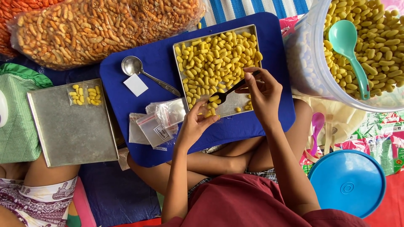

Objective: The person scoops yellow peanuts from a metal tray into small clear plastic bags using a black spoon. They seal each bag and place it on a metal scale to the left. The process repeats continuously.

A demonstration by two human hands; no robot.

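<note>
Over the metal tray's point(182, 48) near edge, right hand point(263, 94) pinches a loaded spoon point(223, 96); left hand point(194, 124) grips a small clear bag point(206, 112). Best tipped slowly, bag mouth held wide.

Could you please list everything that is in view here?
metal tray: one, silver, on the board, holding yellow snacks
lap board: one, blue
spare spoon: one, silver, on the board
empty bags: several, clear, on the board
filled bags: two, clear, on the left grey tray
tub: one, clear, right, with teal scoop
lid: one, blue
left hand: holds a small bag
right hand: holds a loaded spoon
</note>
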